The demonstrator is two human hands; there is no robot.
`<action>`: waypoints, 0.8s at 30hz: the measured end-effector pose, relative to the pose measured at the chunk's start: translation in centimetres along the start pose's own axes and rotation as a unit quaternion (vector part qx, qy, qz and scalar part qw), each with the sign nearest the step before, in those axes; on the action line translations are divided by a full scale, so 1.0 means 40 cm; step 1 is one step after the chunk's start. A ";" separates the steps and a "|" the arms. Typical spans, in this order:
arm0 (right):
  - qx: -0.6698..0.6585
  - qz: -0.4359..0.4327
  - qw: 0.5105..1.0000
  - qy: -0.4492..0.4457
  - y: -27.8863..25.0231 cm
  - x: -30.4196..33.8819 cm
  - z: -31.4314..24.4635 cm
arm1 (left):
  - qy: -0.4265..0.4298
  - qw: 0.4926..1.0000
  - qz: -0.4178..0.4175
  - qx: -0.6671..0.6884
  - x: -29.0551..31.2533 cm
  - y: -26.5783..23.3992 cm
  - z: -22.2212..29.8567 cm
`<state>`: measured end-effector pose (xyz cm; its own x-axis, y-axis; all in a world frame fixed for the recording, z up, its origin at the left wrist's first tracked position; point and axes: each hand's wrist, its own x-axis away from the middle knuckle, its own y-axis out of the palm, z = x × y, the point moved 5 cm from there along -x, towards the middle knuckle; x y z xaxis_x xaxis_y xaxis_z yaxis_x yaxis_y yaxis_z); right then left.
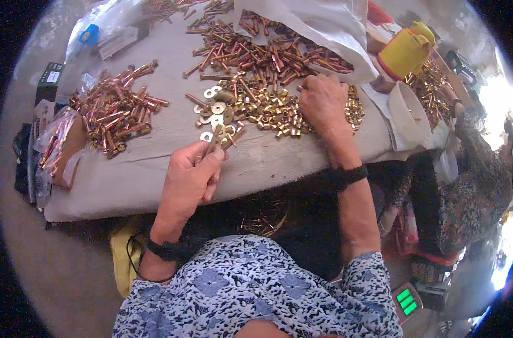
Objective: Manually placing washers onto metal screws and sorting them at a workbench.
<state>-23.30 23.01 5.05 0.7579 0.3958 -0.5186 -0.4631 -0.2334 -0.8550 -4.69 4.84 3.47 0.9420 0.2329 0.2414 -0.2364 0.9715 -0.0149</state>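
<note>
My left hand [191,172] is closed near the table's front edge, pinching a slim brownish bolt [216,136] that points up and away. Just beyond it lie flat silver washers [217,119]. Over the right side of a heap of small brass-coloured nuts [273,112], my right hand [325,101] reaches in with its fingers curled down. Its fingertips are partly hidden, and whatever they grip cannot be made out. Long coppery bolts [267,56] are piled behind the nuts. Another pile of assembled bolts [118,110] lies to the left.
A bolt-filled plastic bag [58,141] stands at the left table edge. White sheeting [324,22] covers part of the far pile. On the right are a cut yellow container [405,52], a white tub [407,110] and another person's arm [451,98]. A green-lit display [407,301] sits low right.
</note>
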 end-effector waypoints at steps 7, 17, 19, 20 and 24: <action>-0.280 0.183 0.942 -0.024 -0.117 0.063 -0.081 | 0.012 1.000 -0.007 0.007 0.007 0.004 0.010; -0.735 -0.069 0.660 0.140 -0.100 0.135 -0.163 | 0.026 0.999 -0.020 -0.019 0.006 0.023 -0.004; -0.762 -0.079 0.626 0.142 -0.104 0.139 -0.171 | 0.030 0.999 -0.022 -0.021 0.005 0.026 -0.008; -0.775 -0.084 0.610 0.142 -0.106 0.140 -0.175 | 0.034 0.999 -0.022 -0.023 0.006 0.026 -0.008; -0.782 -0.089 0.601 0.140 -0.112 0.148 -0.178 | 0.047 0.998 -0.022 -0.029 0.004 0.026 -0.013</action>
<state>-13.46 20.06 5.77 0.8804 0.4247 -0.2110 0.4691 -0.8454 0.2557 -4.65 5.92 2.98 0.9700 0.1904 0.1511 -0.1828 0.9812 -0.0626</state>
